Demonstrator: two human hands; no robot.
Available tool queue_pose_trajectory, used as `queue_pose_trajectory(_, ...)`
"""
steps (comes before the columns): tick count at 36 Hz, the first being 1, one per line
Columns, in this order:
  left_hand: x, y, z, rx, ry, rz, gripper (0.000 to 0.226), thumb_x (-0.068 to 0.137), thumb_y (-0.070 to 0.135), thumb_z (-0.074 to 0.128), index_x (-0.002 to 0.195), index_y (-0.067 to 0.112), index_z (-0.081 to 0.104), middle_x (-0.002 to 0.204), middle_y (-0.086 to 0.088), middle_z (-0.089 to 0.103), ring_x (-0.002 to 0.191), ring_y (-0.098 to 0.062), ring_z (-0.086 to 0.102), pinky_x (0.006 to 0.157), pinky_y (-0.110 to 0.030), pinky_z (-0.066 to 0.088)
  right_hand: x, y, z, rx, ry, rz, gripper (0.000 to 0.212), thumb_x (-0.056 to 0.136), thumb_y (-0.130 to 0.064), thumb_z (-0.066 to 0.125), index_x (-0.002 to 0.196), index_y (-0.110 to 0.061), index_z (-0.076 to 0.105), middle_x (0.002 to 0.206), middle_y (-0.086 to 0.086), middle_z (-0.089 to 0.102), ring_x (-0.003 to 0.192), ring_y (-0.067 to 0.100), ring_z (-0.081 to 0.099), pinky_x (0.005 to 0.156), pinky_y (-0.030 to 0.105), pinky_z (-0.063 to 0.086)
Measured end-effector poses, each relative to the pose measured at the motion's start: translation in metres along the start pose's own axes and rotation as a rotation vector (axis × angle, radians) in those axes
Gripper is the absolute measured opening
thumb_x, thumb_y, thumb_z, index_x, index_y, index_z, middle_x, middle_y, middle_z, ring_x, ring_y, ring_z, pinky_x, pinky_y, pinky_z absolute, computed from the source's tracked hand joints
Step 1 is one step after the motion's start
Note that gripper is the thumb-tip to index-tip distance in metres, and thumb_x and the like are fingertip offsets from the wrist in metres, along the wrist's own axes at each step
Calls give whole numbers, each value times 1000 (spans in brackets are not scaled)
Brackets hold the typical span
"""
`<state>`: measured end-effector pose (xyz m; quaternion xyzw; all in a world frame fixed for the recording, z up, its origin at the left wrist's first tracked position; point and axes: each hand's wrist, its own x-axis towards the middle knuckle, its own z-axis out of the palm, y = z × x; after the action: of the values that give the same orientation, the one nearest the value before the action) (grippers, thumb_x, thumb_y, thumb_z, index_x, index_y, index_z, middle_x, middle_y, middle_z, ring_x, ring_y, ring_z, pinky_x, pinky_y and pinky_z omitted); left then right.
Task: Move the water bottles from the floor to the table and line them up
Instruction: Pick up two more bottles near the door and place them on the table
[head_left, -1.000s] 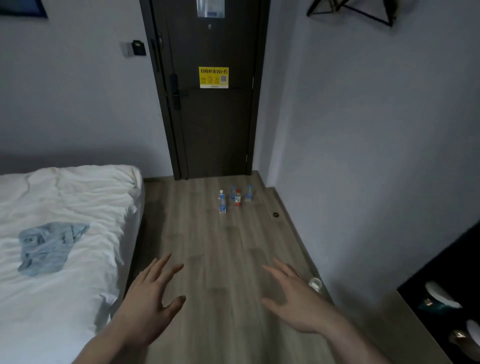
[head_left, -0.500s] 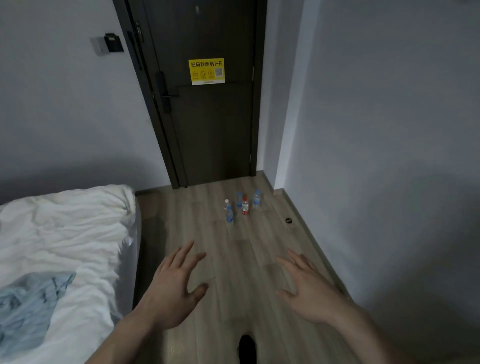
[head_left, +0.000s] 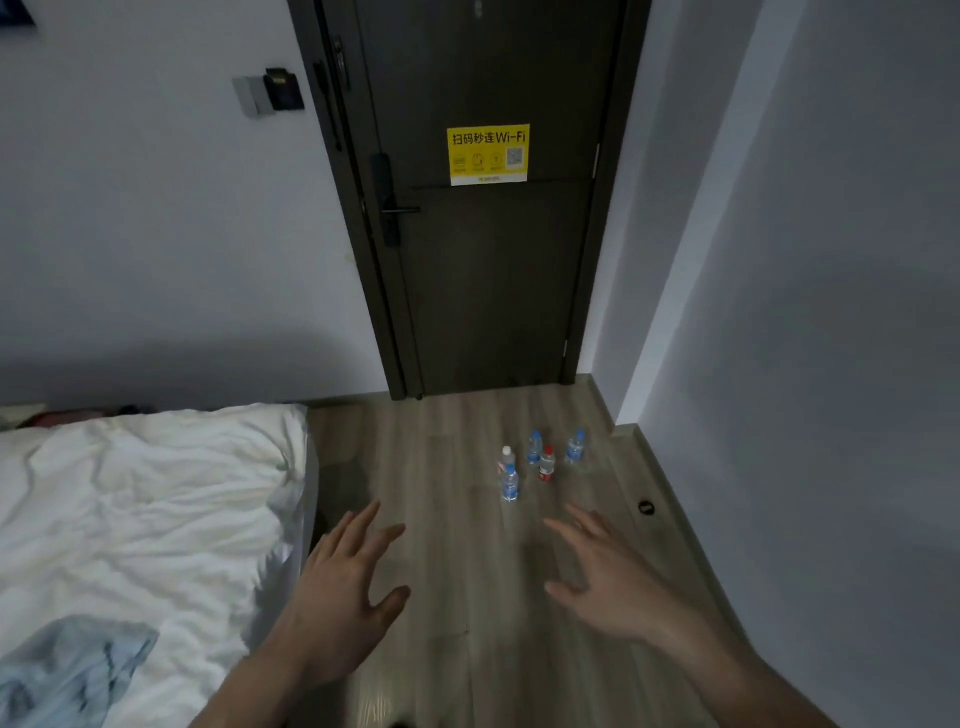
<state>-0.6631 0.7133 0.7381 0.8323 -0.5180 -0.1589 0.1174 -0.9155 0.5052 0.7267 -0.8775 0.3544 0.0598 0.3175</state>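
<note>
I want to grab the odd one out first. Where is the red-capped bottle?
In the head view, the red-capped bottle stands on the floor before the door, between two blue-capped bottles, slightly nearer the camera than they are.

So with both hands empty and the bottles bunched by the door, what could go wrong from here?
1. The five bottles stand close together on the floor; reaching for one could topple its neighbours, especially the white-capped bottle right behind the front bottle.
2. The left hand and right hand can carry only a few, so overloading risks a drop.
3. No table is in view, so the carry route is unknown.
</note>
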Motion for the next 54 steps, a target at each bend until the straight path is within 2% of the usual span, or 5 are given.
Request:
queue_pose_trajectory(8, 120, -55, -26, 2, -68, 16, 69, 93, 53, 58, 154, 40, 28, 168, 9, -2, 155, -19, 2, 124, -33, 12, 114, -10, -20, 2, 65, 6, 77, 86, -56, 56, 152, -49, 17, 160, -22, 12, 148, 5, 12, 111, 19, 14)
queue_pose_trajectory(14, 220, -95, -56, -14, -109, 91, 69, 92, 51, 61, 153, 40, 30, 168, 6, 4, 155, -20, 5, 125, -35, 15, 188, -35, -36, 36, 81, 63, 77, 89, -53, 56, 150, -56, 9, 160, -22, 10, 146, 7, 17, 115, 25, 21)
queue_pose_trajectory(21, 324, -115, -69, 34, -191, 181, 68, 92, 55, 58, 153, 43, 28, 168, 8, 0, 155, -22, 5, 123, -41, 19, 243, -36, -45, 94, 59, 196, 76, 95, -47, 57, 156, -43, 11, 165, -13, 1, 151, 12, 7, 118, 23, 8)
queue_pose_trajectory(41, 639, -90, -13, 294, -499, 299, 70, 93, 58, 48, 156, 40, 22, 169, 6, -1, 155, -22, -4, 124, -39, 8, 465, 81, -106, 278, -62, 487, 78, 96, -44, 57, 159, -34, 12, 168, -8, -7, 155, 24, -5, 122, 38, 18)
queue_pose_trajectory(54, 795, -80, 24, 389, -686, 390, 65, 93, 47, 50, 153, 31, 30, 167, 2, 7, 153, -26, 9, 121, -37, 21, 574, 136, -133, 315, -83, 661, 77, 94, -45, 62, 157, -33, 20, 167, -2, 8, 152, 27, 18, 118, 42, 30)
